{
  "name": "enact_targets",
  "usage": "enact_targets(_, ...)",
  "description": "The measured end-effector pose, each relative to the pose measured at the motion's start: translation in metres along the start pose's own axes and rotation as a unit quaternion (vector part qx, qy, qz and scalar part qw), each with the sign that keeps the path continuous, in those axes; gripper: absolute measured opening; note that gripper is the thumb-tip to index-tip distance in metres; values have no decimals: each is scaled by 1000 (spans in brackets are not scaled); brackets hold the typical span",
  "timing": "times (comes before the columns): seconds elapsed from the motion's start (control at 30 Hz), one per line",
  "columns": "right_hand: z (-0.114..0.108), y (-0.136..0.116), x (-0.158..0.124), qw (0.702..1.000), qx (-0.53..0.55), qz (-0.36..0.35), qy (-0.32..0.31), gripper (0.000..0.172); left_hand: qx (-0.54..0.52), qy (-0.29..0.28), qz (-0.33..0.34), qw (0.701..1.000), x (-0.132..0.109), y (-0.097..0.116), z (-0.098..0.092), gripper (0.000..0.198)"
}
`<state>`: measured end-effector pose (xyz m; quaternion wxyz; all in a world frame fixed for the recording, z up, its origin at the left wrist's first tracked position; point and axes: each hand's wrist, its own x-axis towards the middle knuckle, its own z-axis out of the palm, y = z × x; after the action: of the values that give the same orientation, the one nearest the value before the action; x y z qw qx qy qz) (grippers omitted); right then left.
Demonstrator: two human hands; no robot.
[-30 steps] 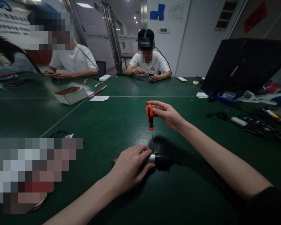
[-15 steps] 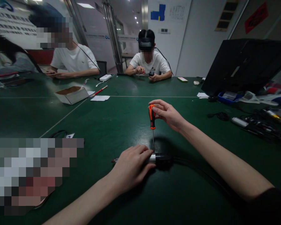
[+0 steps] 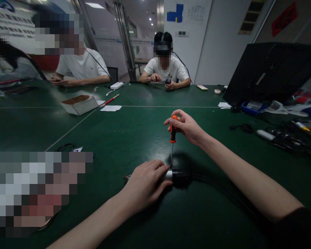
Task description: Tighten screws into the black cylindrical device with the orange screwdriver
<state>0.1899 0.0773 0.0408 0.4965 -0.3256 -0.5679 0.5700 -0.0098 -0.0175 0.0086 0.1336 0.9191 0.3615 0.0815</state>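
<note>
My right hand (image 3: 184, 123) is closed round the orange and black handle of a screwdriver (image 3: 173, 133). The screwdriver stands nearly upright, leaning slightly right at the top, and its tip meets the upper side of a silver cylindrical device (image 3: 169, 174) with a black end. Wrapped over that device, my left hand (image 3: 148, 181) presses it to the green table (image 3: 134, 138). A thin tip pokes out left of my fingers, and a black cable (image 3: 209, 180) runs off to the right. Most of the silver body is hidden under my left hand.
An open white box (image 3: 79, 105), a red pencil-like stick (image 3: 111, 100) and papers lie at the back left. On the right are a black monitor (image 3: 272, 76), a blue tray (image 3: 252, 106) and tangled cables (image 3: 295, 138). Co-workers sit across the table. A blurred patch covers the lower left.
The screwdriver's handle has tipped a little to the right, and the fingers of my right hand have shifted round it. My left hand and the silver device have stayed in place.
</note>
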Motion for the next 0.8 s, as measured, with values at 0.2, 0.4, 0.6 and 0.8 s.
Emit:
enact_targets(0.2, 1, -2, -1, 1000, -11, -6, -5, 30, -1, 0, -4, 1000, 0, 1, 0, 30)
enact_targets(0.4, 1, -2, -1, 1000, -17, -4, -4, 27, -1, -1, -1, 1000, 0, 0, 1, 32)
enact_targets(0.6, 0, -4, -1, 1000, -14, 0, 7, 43, -1, -5, 7, 1000, -1, -1, 1, 26)
enact_targets(0.8, 1, -9, -4, 999, -14, -36, -25, 33, 4, -3, 5, 1000, 0, -2, 3, 24)
